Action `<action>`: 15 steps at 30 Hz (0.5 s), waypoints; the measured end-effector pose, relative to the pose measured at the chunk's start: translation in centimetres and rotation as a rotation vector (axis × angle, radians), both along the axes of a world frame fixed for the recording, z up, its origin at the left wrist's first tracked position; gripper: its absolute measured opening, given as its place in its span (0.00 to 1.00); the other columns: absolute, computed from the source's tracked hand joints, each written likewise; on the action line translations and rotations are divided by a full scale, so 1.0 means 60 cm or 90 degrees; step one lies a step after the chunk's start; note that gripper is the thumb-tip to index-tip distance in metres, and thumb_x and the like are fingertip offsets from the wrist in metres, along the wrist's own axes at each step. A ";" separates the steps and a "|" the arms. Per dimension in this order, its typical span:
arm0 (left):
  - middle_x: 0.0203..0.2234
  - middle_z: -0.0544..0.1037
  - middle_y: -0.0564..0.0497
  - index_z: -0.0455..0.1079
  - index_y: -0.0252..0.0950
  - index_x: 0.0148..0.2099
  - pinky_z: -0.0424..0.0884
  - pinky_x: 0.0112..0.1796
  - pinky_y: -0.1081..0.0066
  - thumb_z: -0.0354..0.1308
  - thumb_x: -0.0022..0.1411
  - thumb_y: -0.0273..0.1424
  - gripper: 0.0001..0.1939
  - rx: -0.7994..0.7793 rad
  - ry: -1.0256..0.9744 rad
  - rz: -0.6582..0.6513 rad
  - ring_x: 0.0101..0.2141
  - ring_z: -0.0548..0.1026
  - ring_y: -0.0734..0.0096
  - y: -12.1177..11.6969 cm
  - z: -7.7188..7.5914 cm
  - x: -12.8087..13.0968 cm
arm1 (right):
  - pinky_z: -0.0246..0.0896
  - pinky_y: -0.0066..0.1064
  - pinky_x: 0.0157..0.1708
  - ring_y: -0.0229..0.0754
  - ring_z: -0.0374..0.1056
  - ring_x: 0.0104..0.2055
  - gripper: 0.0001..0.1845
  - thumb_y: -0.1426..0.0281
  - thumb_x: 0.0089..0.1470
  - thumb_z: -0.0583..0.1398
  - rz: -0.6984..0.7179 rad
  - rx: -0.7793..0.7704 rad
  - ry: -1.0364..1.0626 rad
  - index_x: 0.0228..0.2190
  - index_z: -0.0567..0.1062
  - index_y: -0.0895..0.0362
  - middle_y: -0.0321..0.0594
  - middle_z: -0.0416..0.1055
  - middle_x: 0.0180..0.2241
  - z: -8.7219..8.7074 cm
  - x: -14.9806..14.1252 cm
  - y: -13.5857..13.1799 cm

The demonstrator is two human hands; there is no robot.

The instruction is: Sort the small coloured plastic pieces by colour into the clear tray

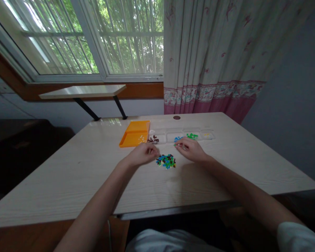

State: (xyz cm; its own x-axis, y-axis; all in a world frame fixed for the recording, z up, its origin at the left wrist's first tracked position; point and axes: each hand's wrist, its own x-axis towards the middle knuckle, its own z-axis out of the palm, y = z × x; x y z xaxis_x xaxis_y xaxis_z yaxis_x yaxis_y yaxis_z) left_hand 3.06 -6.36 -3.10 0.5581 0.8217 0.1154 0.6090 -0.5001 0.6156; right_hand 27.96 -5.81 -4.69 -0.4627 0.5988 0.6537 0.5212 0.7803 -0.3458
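A mixed pile of small plastic pieces (166, 161) in blue, green, dark brown and yellow lies on the table between my hands. My left hand (144, 154) is at the pile's left edge, fingers curled together; whatever they hold is hidden. Above and right of the pile, my right hand (191, 149) pinches a small green piece (175, 144) between thumb and finger. Just behind that hand, blue pieces (177, 139) and green pieces (192, 135) sit in clear compartments. Dark brown pieces (154, 139) lie in a compartment beyond my left hand.
An orange tray (124, 140) with white pieces (141, 138) stands left of the clear compartment tray (170, 133). Yellow pieces (207, 135) are in its right end. A raised shelf (84, 91) on black legs stands at the table's (68, 182) back left. Behind are a window and curtain (199, 52).
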 end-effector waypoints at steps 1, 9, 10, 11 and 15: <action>0.18 0.68 0.54 0.71 0.30 0.29 0.55 0.23 0.78 0.53 0.54 0.34 0.12 -0.036 0.010 -0.019 0.21 0.61 0.79 0.002 -0.001 -0.005 | 0.58 0.25 0.31 0.35 0.64 0.29 0.08 0.68 0.54 0.55 -0.004 0.007 0.006 0.33 0.73 0.57 0.39 0.69 0.27 0.002 0.003 0.000; 0.18 0.64 0.55 0.68 0.31 0.28 0.53 0.22 0.79 0.53 0.53 0.37 0.13 -0.110 0.060 -0.052 0.21 0.60 0.79 0.012 -0.017 -0.019 | 0.58 0.25 0.29 0.34 0.63 0.27 0.07 0.69 0.54 0.55 -0.005 0.062 0.044 0.31 0.73 0.58 0.38 0.69 0.26 0.009 0.008 -0.001; 0.18 0.64 0.56 0.68 0.31 0.27 0.53 0.22 0.79 0.53 0.53 0.38 0.13 -0.107 0.063 -0.050 0.21 0.60 0.79 0.012 -0.017 -0.020 | 0.58 0.25 0.29 0.34 0.63 0.27 0.07 0.69 0.54 0.55 -0.004 0.065 0.049 0.32 0.73 0.58 0.38 0.69 0.26 0.009 0.008 -0.001; 0.18 0.64 0.56 0.68 0.31 0.27 0.53 0.22 0.79 0.53 0.53 0.38 0.14 -0.105 0.065 -0.048 0.21 0.60 0.79 0.011 -0.016 -0.020 | 0.58 0.25 0.29 0.34 0.63 0.27 0.07 0.69 0.54 0.55 -0.004 0.068 0.053 0.32 0.73 0.58 0.38 0.69 0.26 0.009 0.008 -0.001; 0.18 0.64 0.56 0.69 0.31 0.27 0.54 0.23 0.79 0.54 0.52 0.37 0.13 -0.119 0.072 -0.048 0.21 0.60 0.79 0.009 -0.010 -0.019 | 0.57 0.25 0.28 0.34 0.62 0.26 0.07 0.69 0.55 0.56 -0.007 0.071 0.060 0.32 0.73 0.57 0.37 0.69 0.25 0.008 0.009 0.000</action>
State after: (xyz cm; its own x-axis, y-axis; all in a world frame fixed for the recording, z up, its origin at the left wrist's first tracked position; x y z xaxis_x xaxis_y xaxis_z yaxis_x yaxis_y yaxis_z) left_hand 1.93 -5.83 -3.69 0.6190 0.7789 -0.1009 0.6445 -0.4303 0.6320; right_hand 28.51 -5.79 -4.24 -0.3902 0.5251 0.7564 0.4993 0.8108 -0.3053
